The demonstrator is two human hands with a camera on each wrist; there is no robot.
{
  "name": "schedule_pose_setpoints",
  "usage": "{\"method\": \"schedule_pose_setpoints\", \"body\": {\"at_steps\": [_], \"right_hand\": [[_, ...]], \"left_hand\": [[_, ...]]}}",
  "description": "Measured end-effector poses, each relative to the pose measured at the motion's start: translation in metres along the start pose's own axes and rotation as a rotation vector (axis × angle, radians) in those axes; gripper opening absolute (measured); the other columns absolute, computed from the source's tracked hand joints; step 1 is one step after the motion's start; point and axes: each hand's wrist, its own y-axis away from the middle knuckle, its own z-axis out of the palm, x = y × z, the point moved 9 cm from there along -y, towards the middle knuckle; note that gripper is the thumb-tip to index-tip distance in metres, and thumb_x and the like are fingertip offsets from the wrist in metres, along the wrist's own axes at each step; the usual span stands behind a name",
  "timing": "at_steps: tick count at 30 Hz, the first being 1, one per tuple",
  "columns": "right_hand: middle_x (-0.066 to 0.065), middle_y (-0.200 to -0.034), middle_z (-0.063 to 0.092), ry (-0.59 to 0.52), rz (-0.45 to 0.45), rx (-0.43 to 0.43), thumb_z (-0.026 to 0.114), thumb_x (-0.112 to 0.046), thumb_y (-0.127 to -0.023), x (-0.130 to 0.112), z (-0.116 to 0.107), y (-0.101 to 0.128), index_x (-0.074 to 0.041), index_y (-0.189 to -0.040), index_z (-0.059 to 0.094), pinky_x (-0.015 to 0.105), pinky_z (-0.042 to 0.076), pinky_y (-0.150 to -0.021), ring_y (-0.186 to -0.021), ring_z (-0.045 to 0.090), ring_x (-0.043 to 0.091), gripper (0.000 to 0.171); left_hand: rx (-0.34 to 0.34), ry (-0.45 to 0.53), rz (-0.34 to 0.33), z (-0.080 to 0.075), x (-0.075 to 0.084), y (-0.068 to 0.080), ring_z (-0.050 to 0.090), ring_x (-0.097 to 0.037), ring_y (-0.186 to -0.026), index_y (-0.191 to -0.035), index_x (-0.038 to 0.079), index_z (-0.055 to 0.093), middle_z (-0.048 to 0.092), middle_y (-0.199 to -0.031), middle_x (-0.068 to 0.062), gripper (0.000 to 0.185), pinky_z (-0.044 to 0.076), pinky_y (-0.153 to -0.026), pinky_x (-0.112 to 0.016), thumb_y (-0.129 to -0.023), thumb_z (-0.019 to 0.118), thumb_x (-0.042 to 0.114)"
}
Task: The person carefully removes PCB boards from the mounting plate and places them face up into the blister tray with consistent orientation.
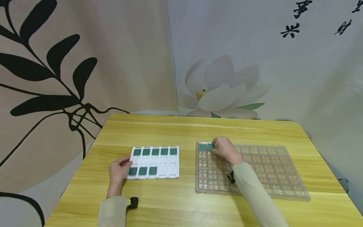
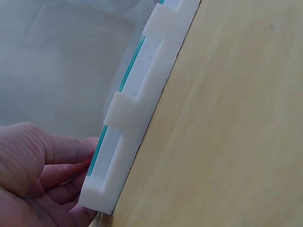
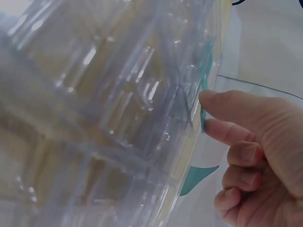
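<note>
A white foam tray lies left of centre on the table and holds several green chips; two slots at its near right are bare. My left hand holds the tray's left edge, with fingertips against the foam. A clear plastic blister tray lies to the right. At its far left corner my right hand pinches a green chip, seen edge-on between the fingers. Another green chip sits in the corner pocket beside it.
The yellow wooden table has bare wood behind and in front of both trays. Printed fabric backdrops hang close behind the far edge. The clear tray fills most of the right wrist view. A black camera strap sits on my left wrist.
</note>
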Motion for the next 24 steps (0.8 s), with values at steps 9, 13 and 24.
{"method": "schedule_pose_setpoints", "body": {"at_steps": [9, 13, 24], "right_hand": [[0.014, -0.086, 0.068, -0.001, 0.022, -0.031, 0.074, -0.013, -0.080, -0.0003, 0.0018, -0.0008, 0.002, -0.105, 0.066, 0.032, 0.045, -0.062, -0.053, 0.043, 0.012, 0.030], [0.009, -0.076, 0.065, -0.004, 0.033, -0.042, 0.073, -0.014, -0.081, -0.0008, 0.0033, -0.0009, 0.001, -0.108, 0.065, 0.031, 0.044, -0.062, -0.048, 0.037, 0.010, 0.032], [-0.003, -0.047, 0.038, -0.057, 0.046, -0.029, 0.073, -0.012, -0.080, -0.0092, 0.0052, 0.0013, 0.002, -0.110, 0.064, 0.024, 0.033, -0.046, -0.042, 0.028, 0.007, 0.035]], "left_hand": [[-0.003, 0.011, 0.003, 0.0004, -0.0002, -0.0015, 0.060, -0.034, -0.088, -0.108, -0.009, 0.065, 0.063, -0.101, -0.029, 0.027, 0.037, -0.052, -0.011, -0.085, 0.063, 0.004], [0.000, 0.014, 0.003, 0.0001, -0.0003, -0.0017, 0.060, -0.033, -0.087, -0.108, -0.009, 0.065, 0.063, -0.100, -0.028, 0.026, 0.037, -0.052, -0.011, -0.085, 0.063, 0.004], [0.015, 0.010, 0.023, -0.0016, -0.0012, -0.0022, 0.061, -0.033, -0.083, -0.104, -0.010, 0.066, 0.064, -0.095, -0.028, 0.023, 0.037, -0.053, -0.012, -0.083, 0.064, 0.002]]}}
